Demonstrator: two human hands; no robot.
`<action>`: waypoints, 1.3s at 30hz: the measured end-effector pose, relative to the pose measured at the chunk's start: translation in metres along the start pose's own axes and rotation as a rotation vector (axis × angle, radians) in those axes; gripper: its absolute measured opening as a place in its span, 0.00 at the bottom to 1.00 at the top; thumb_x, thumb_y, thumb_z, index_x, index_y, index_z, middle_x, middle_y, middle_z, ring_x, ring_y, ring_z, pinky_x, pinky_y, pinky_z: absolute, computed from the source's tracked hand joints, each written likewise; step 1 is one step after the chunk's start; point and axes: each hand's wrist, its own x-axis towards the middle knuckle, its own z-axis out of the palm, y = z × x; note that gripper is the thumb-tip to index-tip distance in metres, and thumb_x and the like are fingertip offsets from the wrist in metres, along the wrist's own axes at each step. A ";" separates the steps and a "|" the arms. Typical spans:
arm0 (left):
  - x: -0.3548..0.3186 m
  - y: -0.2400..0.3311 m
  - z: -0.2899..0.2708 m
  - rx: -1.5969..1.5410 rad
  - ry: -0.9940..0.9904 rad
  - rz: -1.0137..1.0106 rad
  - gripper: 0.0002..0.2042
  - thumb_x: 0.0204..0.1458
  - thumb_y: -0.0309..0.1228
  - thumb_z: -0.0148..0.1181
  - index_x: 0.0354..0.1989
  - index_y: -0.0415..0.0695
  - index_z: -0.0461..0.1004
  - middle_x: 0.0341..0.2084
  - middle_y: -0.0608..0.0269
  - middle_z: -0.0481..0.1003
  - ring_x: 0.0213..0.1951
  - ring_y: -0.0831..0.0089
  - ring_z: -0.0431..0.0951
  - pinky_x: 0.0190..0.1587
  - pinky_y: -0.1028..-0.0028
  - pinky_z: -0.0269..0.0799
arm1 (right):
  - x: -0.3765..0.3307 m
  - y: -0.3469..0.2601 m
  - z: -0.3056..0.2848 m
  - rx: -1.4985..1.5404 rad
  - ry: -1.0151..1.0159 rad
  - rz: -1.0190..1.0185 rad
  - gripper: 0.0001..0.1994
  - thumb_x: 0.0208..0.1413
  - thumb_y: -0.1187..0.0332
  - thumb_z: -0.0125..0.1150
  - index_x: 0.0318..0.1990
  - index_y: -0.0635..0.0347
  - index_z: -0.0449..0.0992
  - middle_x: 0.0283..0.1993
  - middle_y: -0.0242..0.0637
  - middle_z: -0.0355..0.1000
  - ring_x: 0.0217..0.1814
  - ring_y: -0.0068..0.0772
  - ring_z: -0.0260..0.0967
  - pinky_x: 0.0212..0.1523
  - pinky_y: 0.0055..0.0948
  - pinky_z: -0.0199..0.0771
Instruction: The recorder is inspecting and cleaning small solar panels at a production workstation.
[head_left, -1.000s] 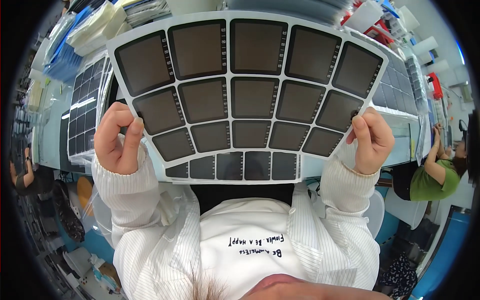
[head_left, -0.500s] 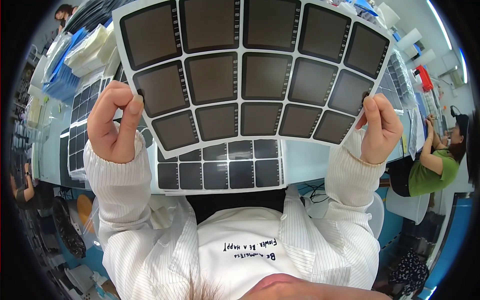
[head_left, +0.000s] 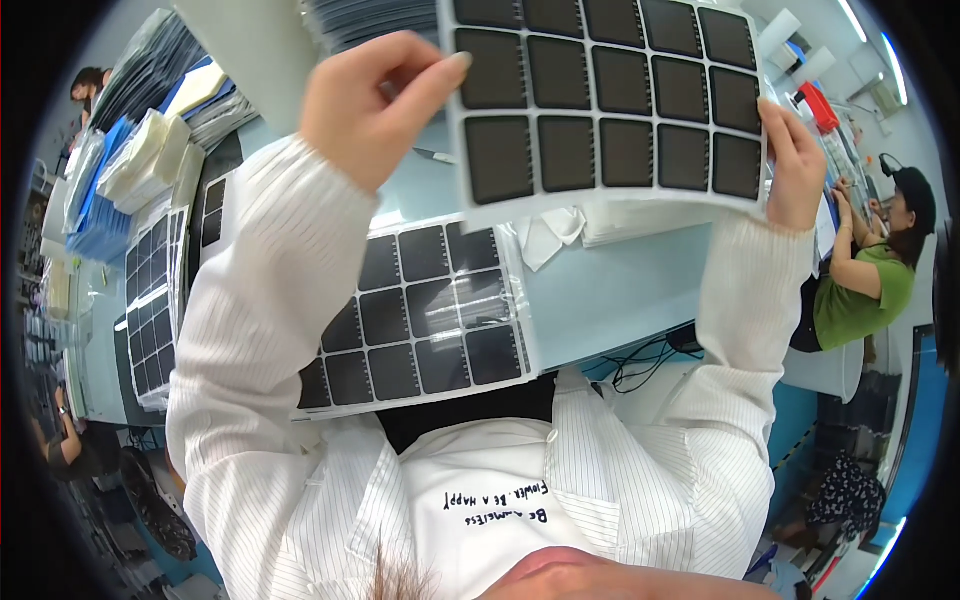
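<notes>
A white sheet with rows of dark rounded squares (head_left: 568,150) is held up over the far side of the table, its top cut off by the picture's edge. My left hand (head_left: 375,105) pinches its left edge between thumb and fingers. At the opposite edge, the fingers of my right hand (head_left: 793,165) are closed on it, partly hidden behind the sheet. Below, close to my body, lies a stack of similar dark-squared sheets (head_left: 425,295) with a glossy clear film at its right side. My left sleeve covers part of that stack.
Another pile of dark-squared sheets (head_left: 152,310) lies at the left. Behind it are stacked packs of pale sheets (head_left: 150,150). A crumpled white piece (head_left: 552,238) rests beyond the near stack. Black cables (head_left: 645,365) hang by the table's right edge. A person in green (head_left: 865,260) works at right.
Both hands have shifted right with the sheet, the left one also upward. The held sheet now appears smaller and farther off, uncovering more of the stack below.
</notes>
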 end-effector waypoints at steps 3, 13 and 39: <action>0.026 -0.009 0.042 -0.057 -0.049 -0.113 0.11 0.49 0.35 0.60 0.28 0.38 0.76 0.16 0.67 0.71 0.20 0.82 0.66 0.24 0.79 0.62 | 0.039 0.014 -0.019 -0.122 -0.085 0.048 0.13 0.55 0.65 0.57 0.40 0.66 0.77 0.29 0.23 0.70 0.29 0.10 0.60 0.29 0.11 0.56; 0.042 -0.019 0.140 -0.169 -0.206 -0.443 0.15 0.49 0.42 0.59 0.30 0.40 0.78 0.21 0.68 0.73 0.26 0.81 0.67 0.32 0.78 0.62 | 0.121 0.094 -0.070 -0.333 -0.362 0.176 0.14 0.53 0.60 0.58 0.35 0.65 0.78 0.26 0.27 0.72 0.26 0.14 0.65 0.28 0.15 0.64; -0.082 -0.069 0.053 0.292 -0.505 -0.105 0.21 0.37 0.35 0.69 0.42 0.42 0.75 0.41 0.55 0.69 0.45 0.61 0.69 0.47 0.67 0.68 | -0.038 -0.045 0.005 -0.448 -0.212 -0.356 0.07 0.48 0.70 0.62 0.34 0.63 0.77 0.29 0.33 0.74 0.31 0.22 0.71 0.32 0.18 0.66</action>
